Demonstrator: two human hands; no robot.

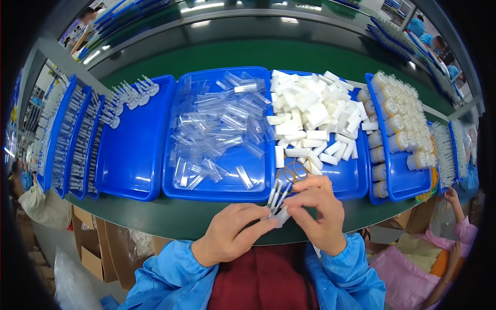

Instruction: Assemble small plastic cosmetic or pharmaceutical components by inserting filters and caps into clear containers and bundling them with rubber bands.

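Over the near edge of the table, my left hand [235, 227] is closed, thumb and fingertips gripping a small white piece [282, 217] with several slender dark-and-silver rods [279, 195] standing up out of it. My right hand [321, 209] is bent in from the other side, its fingertips pinched together against the white piece and the rods. Whether something thin lies between those fingertips cannot be made out. Just beyond the right hand, thin tan rubber bands [295, 169] lie at the near edge of the tray of white foam-like blocks [312, 106].
A blue tray [170, 181] holds clear plastic tubes [212, 119]. Left of it, another blue tray [126, 155] carries white-based pieces with thin rods [135, 95]. At right are stacked trays of white-and-clear cylinders [400, 116]. A green conveyor belt [227, 54] runs behind. A person's arm [452, 258] shows at right.
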